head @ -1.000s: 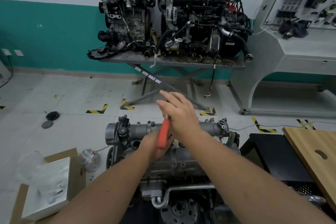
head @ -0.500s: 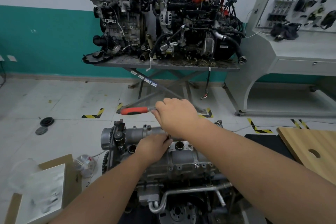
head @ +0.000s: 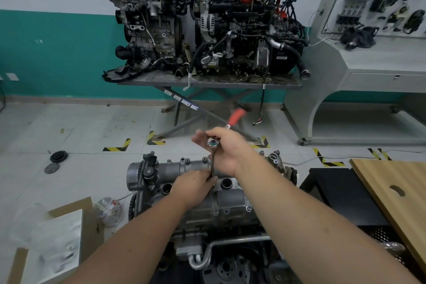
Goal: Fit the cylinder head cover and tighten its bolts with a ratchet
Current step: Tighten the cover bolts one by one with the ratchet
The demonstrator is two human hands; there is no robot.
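Grey cast aluminium cylinder head cover (head: 196, 166) is sitting on top of the engine (head: 207, 212) down low in the middle of the shot, with the floor (head: 80, 134) all around it. Ratchet (head: 230, 122) is up above the cover: its round head faces the camera, the red handle pokes away and up to the right, a bit blurred, and a dark extension bar (head: 212, 163) drops straight down from the head to the cover near one of the open plug holes. Right hand (head: 227, 152) is wrapped around the ratchet head, fingers curled over the top of it, thumb side toward the camera. Left hand (head: 194, 188) sits lower, resting on the cover, with its fingertips pinched around the bottom end of the extension bar where it meets the metal; can't see the socket or bolt itself, the fingers hide it. Behind all this, two other engines (head: 202, 23) sit on a scissor-leg desk (head: 207, 80) against the teal and white wall. Bottom left of the floor there's a cardboard box (head: 92, 212) with a white tray (head: 57, 249) on it, and a wooden board (head: 391, 193) comes in from the right edge.
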